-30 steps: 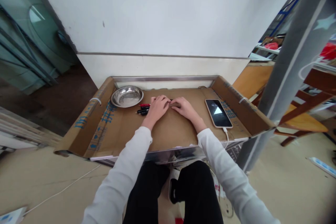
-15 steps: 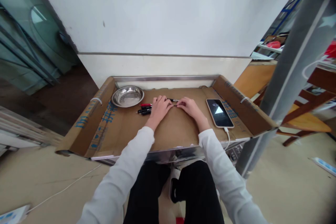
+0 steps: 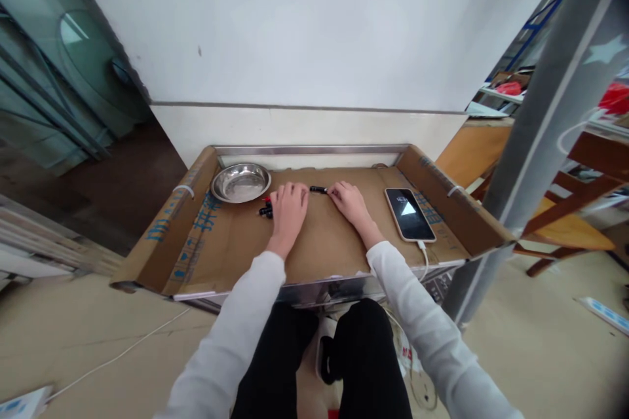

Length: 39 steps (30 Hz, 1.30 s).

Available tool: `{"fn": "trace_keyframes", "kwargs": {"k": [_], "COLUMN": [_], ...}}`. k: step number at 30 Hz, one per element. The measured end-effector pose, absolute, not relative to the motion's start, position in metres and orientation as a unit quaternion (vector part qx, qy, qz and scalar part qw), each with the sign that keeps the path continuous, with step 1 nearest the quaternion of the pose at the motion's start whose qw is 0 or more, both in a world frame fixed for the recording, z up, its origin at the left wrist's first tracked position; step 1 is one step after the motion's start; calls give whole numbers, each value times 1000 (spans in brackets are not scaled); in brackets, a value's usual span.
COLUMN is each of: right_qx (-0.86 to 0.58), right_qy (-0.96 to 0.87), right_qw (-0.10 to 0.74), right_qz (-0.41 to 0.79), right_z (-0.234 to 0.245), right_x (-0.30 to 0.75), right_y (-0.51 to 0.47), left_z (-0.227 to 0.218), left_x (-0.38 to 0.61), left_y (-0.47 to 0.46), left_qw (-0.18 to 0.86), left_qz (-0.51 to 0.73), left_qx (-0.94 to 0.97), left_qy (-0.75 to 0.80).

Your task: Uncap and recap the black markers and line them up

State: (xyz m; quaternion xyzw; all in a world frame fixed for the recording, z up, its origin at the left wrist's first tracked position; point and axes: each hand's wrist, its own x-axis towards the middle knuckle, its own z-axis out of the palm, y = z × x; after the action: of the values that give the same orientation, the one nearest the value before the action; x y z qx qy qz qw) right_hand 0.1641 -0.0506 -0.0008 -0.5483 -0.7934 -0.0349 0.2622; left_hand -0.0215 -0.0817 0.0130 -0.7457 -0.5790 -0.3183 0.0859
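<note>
My left hand (image 3: 289, 208) lies palm down over a small bunch of pens (image 3: 266, 211) on the cardboard, its fingers curled down over them. Only their left ends show, black with a bit of red; my hand hides the rest. To the right, a black pen (image 3: 318, 190) lies crosswise between my hands. The fingertips of my right hand (image 3: 348, 201) pinch its right end. Its left end comes close to my left forefinger; whether they touch I cannot tell.
A shiny metal bowl (image 3: 240, 183) stands at the back left of the cardboard-lined table (image 3: 329, 249). On the right lies a phone (image 3: 409, 215) with a white charging cable (image 3: 424, 255). Raised cardboard sides (image 3: 452, 206) flank the surface, and a grey post (image 3: 531, 105) rises at the right.
My left hand has shifted left, covering more of the pens. The black pen between my hands is now more exposed, with my right fingers at its right end. The view has tilted slightly.
</note>
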Motion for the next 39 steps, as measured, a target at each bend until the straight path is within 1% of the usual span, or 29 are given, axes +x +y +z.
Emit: {"fn": "trace_keyframes", "kwargs": {"k": [3,7,13,16,18,22,26,29,32,34,37,39], "right_qx": [-536,-496,-525,-543,-550,-503,-433,-413,-366,-333,-307,-300], "right_qy": [-800,-825,-815,-795,-779,-768,-765,-714,-638,-578,-470,-411], "right_qw": [269,270,243,269,301,382,422,468,492,501,527,539], "right_qz": [-21,-3,-43,-36,-7,109,221,317,466,551,638,672], "right_z": [0,0,-1,-1,-1,0,2,3,4,5,6,7], "right_x": [159,147,140,141,142,140,132,127,123,124,129,132], "right_y": [-55,-59,-47,-44,-46,-58,-68,-69,-68,-67,-64,-62], "left_z": [12,11,8,7,6,-2,-7,1,14,22,31,36], "left_x": [-42,-63,-77,-80,-83,-88,-89,-77,-51,-32,-7,3], "left_y": [-104,-116,-125,-129,-130,-126,-119,-114,-106,-100,-90,-83], "left_qw": [87,101,91,76,70,48,-13,-100,-194,-225,-258,-236], "left_qz": [-324,-296,-219,-206,-204,-209,-243,-315,-412,-471,-545,-564], "left_qx": [-690,-670,-694,-713,-722,-748,-768,-774,-754,-716,-662,-661], "left_qy": [-641,-674,-679,-666,-657,-629,-593,-540,-473,-464,-446,-435]}}
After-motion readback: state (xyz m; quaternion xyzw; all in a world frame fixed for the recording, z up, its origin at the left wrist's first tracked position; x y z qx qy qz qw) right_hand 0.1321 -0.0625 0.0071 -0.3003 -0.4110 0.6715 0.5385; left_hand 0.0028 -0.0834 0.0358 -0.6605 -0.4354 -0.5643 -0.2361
